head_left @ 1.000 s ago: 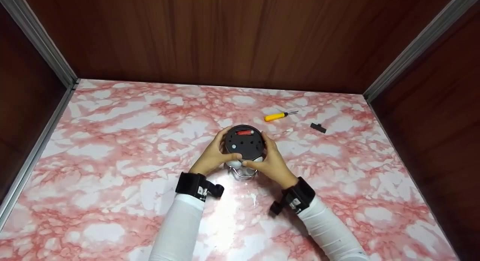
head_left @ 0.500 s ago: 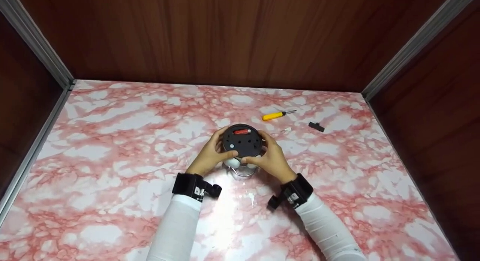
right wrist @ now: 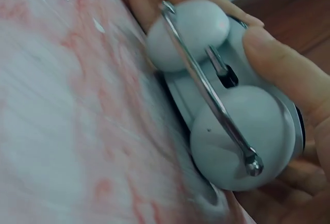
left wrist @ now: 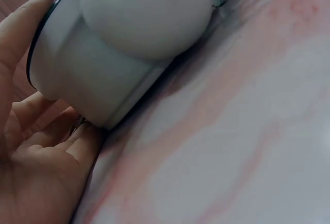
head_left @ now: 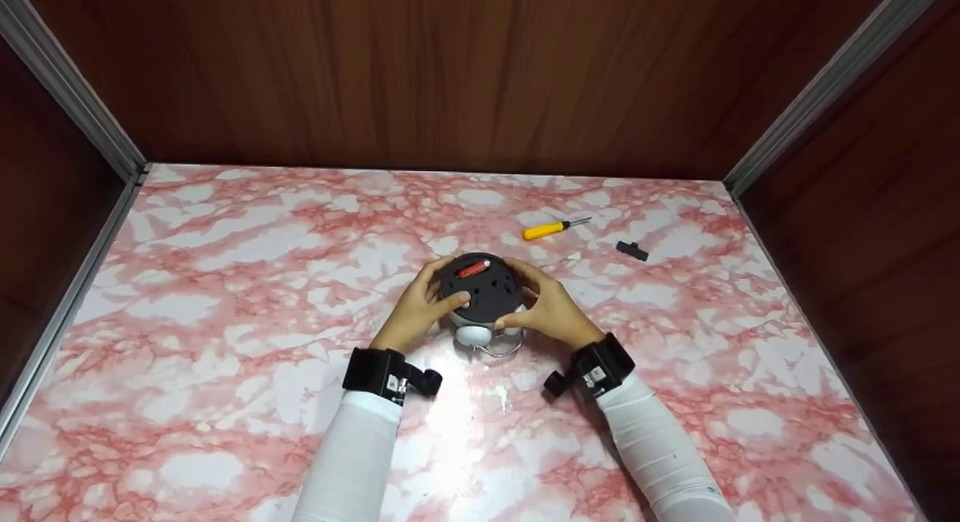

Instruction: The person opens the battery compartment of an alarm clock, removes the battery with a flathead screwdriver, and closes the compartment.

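Note:
A white twin-bell alarm clock lies face down on the table, its black back turned up. A red battery shows in the uncovered slot of that back. My left hand holds the clock's left side, the thumb lying over the back plate. Around the right side, my right hand grips it with its thumb near the bells. In the right wrist view, both white bells, the metal handle and the small hammer between them are visible. The left wrist view shows the white casing between thumb and fingers. The dial is hidden.
Beyond the clock lies a screwdriver with a yellow handle. To its right is a small black cover with a tab. Dark wood-look panels enclose the back and sides of the pink-and-white marbled table.
The clock has turned counterclockwise in the head view, so the battery slants and the bells have swung right. My left thumb has come further onto the back plate.

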`<control>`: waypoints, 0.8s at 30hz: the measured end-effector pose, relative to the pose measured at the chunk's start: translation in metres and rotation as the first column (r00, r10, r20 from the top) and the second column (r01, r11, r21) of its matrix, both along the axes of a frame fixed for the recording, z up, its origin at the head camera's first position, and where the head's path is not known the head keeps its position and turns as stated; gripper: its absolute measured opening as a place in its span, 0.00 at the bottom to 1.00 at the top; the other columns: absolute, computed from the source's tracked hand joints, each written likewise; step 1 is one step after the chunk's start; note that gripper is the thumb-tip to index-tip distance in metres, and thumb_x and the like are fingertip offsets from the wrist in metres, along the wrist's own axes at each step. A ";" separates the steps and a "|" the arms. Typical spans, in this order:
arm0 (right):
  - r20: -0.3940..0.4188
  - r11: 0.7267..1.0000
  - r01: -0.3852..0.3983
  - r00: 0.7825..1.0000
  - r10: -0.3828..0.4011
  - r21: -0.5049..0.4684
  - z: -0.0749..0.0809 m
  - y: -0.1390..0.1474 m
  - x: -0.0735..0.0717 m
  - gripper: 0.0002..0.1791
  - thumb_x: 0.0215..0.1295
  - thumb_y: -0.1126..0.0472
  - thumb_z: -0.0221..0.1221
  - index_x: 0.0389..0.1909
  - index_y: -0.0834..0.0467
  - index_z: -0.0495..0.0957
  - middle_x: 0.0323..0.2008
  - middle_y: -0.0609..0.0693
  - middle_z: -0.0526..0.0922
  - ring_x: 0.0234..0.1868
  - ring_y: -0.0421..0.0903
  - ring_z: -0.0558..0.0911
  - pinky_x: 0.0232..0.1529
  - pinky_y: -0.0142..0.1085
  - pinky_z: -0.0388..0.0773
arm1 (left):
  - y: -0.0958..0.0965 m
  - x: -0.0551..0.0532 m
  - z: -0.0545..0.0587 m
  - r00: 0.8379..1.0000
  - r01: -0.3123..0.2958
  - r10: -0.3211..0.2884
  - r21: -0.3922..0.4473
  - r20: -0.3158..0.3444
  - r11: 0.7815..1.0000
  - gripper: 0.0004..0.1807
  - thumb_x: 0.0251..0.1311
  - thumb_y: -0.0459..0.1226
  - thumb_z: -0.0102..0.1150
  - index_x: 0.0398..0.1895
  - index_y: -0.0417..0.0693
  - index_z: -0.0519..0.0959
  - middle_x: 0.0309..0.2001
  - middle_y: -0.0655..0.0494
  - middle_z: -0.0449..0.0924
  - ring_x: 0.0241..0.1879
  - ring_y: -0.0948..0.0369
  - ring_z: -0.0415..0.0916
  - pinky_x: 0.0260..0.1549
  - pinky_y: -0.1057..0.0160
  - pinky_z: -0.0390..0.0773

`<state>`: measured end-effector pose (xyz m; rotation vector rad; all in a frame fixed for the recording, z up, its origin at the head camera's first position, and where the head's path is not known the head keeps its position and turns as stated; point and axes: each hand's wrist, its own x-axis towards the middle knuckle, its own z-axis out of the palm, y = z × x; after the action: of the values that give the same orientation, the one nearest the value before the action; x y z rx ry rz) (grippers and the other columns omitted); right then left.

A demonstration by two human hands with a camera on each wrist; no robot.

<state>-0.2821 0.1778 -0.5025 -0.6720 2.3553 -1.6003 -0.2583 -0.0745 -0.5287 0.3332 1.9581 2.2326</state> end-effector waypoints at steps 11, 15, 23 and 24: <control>0.036 0.978 -0.210 0.977 0.209 0.018 0.001 0.015 -0.006 0.58 0.44 0.67 0.80 0.77 0.58 0.61 0.74 0.54 0.65 0.72 0.54 0.68 0.70 0.45 0.67 | -0.005 0.004 0.002 0.993 0.115 -0.115 -0.060 0.001 0.992 0.51 0.52 0.54 0.76 0.77 0.51 0.63 0.71 0.53 0.70 0.68 0.55 0.68 0.67 0.53 0.70; 0.085 0.974 -0.228 0.970 0.228 -0.016 -0.001 0.018 -0.008 0.58 0.47 0.68 0.79 0.79 0.59 0.57 0.76 0.57 0.62 0.73 0.56 0.65 0.72 0.44 0.65 | -0.008 0.004 0.004 0.984 0.176 -0.175 -0.089 0.014 0.980 0.58 0.46 0.52 0.81 0.80 0.55 0.58 0.73 0.53 0.65 0.70 0.55 0.65 0.68 0.51 0.68; 0.084 0.981 -0.177 0.979 0.183 -0.078 -0.002 0.023 -0.009 0.50 0.52 0.73 0.75 0.75 0.61 0.60 0.71 0.58 0.68 0.71 0.53 0.69 0.73 0.41 0.63 | -0.008 0.005 0.005 0.988 0.147 -0.154 -0.178 -0.027 0.973 0.65 0.41 0.43 0.85 0.82 0.58 0.53 0.78 0.54 0.58 0.75 0.56 0.56 0.74 0.49 0.55; 0.077 0.982 -0.168 0.981 0.175 -0.091 -0.002 0.024 -0.010 0.48 0.52 0.73 0.74 0.74 0.63 0.61 0.70 0.59 0.70 0.69 0.53 0.70 0.72 0.41 0.65 | -0.008 0.005 0.005 0.988 0.140 -0.149 -0.185 -0.034 0.973 0.65 0.41 0.43 0.85 0.82 0.58 0.53 0.77 0.55 0.58 0.75 0.56 0.56 0.74 0.49 0.55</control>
<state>-0.2919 0.2014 -0.5046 -0.7851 2.1178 -1.6252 -0.2536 -0.0822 -0.5238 0.4909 2.0704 1.9572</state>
